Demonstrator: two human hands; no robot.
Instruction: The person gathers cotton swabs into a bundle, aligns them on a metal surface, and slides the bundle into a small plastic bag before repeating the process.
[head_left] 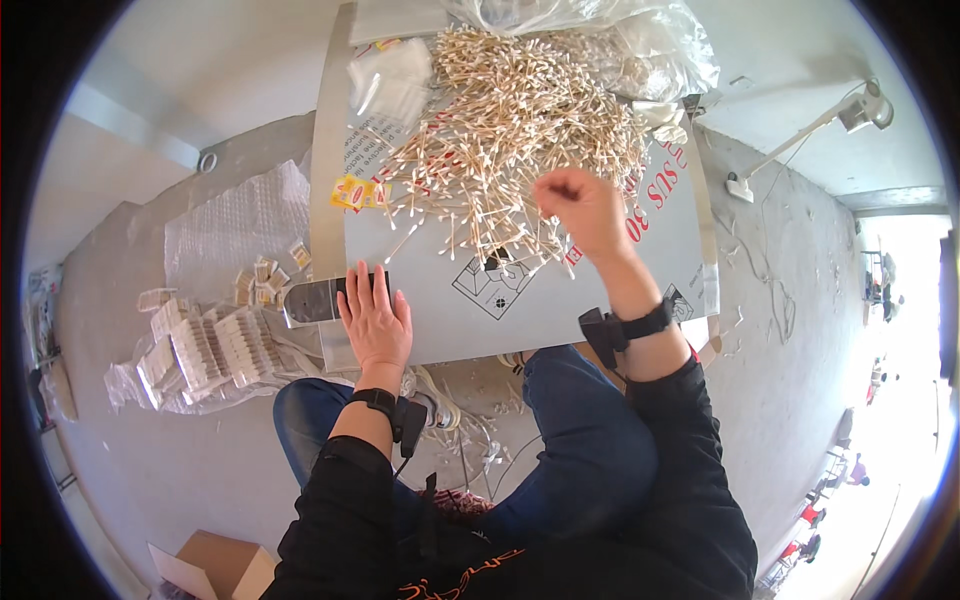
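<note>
A big loose heap of cotton swabs (530,110) with wooden sticks and white tips spreads over the grey printed table sheet (420,330). Above the heap's near right edge is my right hand (590,210), its fingers curled together; whatever may be in them is hidden. My left hand (375,320) lies flat with fingers stretched out at the table's left edge. Under its fingers is a dark, flat rectangular thing (315,302) that juts past the edge. One stray swab (402,243) lies just beyond that hand. Small yellow-and-white packets (360,192) lie farther off on the left.
Clear plastic bags (390,80) lie at the table's far left, and a large clear bag (650,50) at the back. On the floor to the left, rows of packed bundles (215,350) rest on plastic wrap. An open cardboard box (220,565) stands lower left.
</note>
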